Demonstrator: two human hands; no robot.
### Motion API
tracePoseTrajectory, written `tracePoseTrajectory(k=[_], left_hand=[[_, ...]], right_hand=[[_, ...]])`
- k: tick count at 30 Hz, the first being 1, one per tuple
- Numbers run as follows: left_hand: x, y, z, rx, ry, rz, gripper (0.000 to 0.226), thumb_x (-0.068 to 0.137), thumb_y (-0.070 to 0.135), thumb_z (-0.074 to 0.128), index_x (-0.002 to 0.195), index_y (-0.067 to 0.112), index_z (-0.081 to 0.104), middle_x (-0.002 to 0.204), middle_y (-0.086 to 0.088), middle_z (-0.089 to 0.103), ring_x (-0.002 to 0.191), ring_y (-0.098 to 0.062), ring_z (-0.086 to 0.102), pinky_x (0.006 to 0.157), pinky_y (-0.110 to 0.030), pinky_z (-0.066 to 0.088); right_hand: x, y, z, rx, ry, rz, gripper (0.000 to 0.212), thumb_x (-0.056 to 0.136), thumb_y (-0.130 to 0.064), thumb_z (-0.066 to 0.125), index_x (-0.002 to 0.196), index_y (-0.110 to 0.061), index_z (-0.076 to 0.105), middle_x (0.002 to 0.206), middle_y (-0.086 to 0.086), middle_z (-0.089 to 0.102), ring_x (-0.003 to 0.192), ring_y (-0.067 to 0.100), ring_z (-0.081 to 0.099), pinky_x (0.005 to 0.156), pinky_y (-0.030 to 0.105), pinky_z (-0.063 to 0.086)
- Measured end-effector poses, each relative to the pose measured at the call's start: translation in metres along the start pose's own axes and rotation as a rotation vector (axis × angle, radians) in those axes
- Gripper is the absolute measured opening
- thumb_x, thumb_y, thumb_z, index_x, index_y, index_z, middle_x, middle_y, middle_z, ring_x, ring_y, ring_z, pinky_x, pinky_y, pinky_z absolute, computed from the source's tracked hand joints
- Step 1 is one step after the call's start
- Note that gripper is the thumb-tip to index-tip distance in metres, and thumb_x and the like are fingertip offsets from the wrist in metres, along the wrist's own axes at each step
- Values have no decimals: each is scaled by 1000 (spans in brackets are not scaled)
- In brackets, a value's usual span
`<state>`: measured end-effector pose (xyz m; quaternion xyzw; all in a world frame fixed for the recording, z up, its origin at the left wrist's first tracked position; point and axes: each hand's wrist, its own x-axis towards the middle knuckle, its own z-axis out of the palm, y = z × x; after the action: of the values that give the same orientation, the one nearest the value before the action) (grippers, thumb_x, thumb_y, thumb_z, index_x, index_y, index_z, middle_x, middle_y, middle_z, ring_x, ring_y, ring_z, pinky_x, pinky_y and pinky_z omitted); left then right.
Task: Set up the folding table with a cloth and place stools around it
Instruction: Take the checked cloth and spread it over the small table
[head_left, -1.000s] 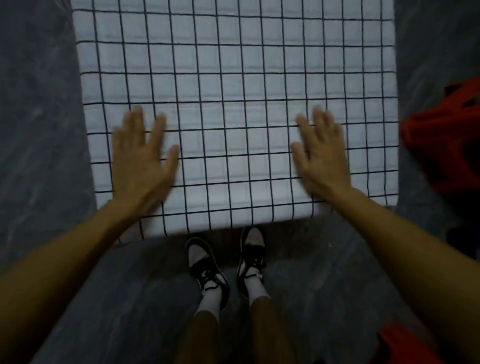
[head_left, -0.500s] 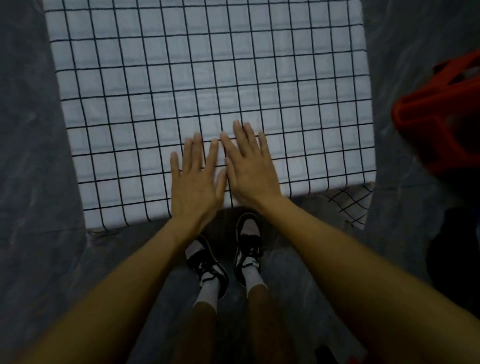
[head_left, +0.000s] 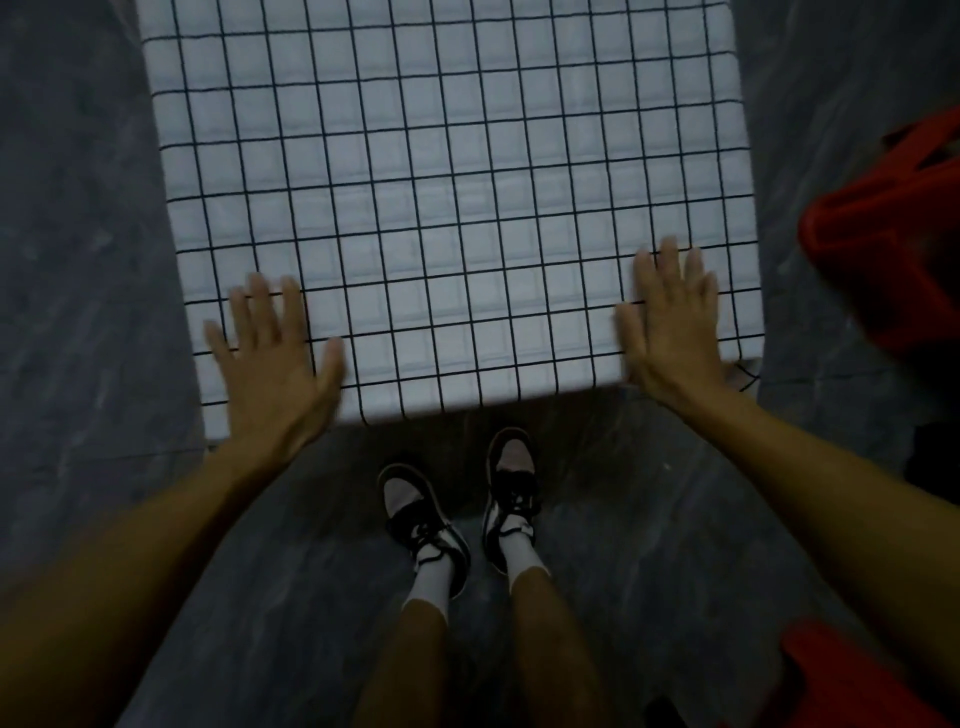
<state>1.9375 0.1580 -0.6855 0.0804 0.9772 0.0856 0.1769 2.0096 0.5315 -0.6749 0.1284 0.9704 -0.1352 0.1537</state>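
A white cloth with a black grid (head_left: 447, 208) covers the folding table, whose top is hidden beneath it. My left hand (head_left: 270, 358) lies flat, fingers spread, on the cloth's near left corner. My right hand (head_left: 670, 327) lies flat with fingers apart at the near right corner, where a bit of cloth hangs over the edge. Both hands hold nothing. A red stool (head_left: 888, 239) stands on the floor to the right of the table, only partly in view.
My two feet in black-and-white shoes (head_left: 457, 514) stand on the dark grey marbled floor (head_left: 78, 260) just in front of the table's near edge. Another red object (head_left: 852, 675) shows at the bottom right corner. A dark shape sits at the right edge.
My hands were together at the middle of the near edge half a second ago. They have slid apart across the cloth to its near left and right corners.
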Motion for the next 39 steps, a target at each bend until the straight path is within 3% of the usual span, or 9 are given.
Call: tracePoseTrajectory(k=[4,8,13,17,20,27,31,35,39], left_hand=[[-11,60,13,-17,5,286,71,93,51,22,150,20,-6,157,-12,-10,144,-25,-11,114,-49,-10],[-18,73,29,-11,-23,186,65,95,50,17,150,21,-3,156,-9,-12,143,-22,-15,114,-48,-8],[-18,24,27,20,1,175,70,92,61,19,150,27,-1,157,-9,-13,144,-22,-13,115,-43,-8],[-19,-11,18,24,-9,97,72,90,64,18,150,30,-3,157,-4,-16,143,-21,-15,115,-49,-4],[-18,-12,18,40,-15,112,71,91,63,18,150,29,-1,157,-4,-16,143,-21,-15,115,-49,-4],[-19,-10,7,17,-67,103,69,91,63,19,150,31,-2,157,-5,-13,143,-21,-17,114,-47,-7],[-20,3,-14,-22,-107,65,67,92,59,18,149,26,8,158,-12,3,144,-29,1,112,-54,1],[-38,24,-41,-141,-117,-34,70,89,64,11,149,29,2,158,-8,8,144,-25,4,114,-50,-1],[-51,59,-87,-299,-92,-60,67,92,63,18,149,28,14,156,-6,16,144,-22,9,115,-47,0]], right_hand=[[-5,-83,18,23,-2,-245,59,100,-40,23,151,-17,5,159,13,-2,146,25,-7,118,46,-4],[-12,-143,49,110,-15,-262,57,100,-41,28,150,-16,18,159,12,5,147,24,-3,118,43,-7],[-11,-93,50,-56,7,-243,58,99,-44,24,151,-19,13,159,12,5,147,27,0,118,42,-2],[-17,-4,28,-87,21,-13,64,95,-53,19,150,-25,3,160,9,-4,146,24,-8,118,47,-1],[-24,32,13,-68,1,30,65,94,-55,19,150,-25,5,159,7,-5,146,23,-10,118,47,-1],[-23,16,13,-25,3,88,64,95,-49,20,151,-23,6,159,6,-6,145,22,-13,116,41,-12],[-24,11,-3,42,-30,127,66,94,-47,26,152,-19,11,160,10,-1,146,25,-7,116,42,-9],[-39,-9,-38,150,33,117,63,97,-40,34,150,-20,5,158,6,-4,147,24,-3,116,36,-11],[-54,-33,-96,293,122,88,61,97,-44,26,147,-28,-5,157,-1,-6,146,15,-8,116,31,-12]])
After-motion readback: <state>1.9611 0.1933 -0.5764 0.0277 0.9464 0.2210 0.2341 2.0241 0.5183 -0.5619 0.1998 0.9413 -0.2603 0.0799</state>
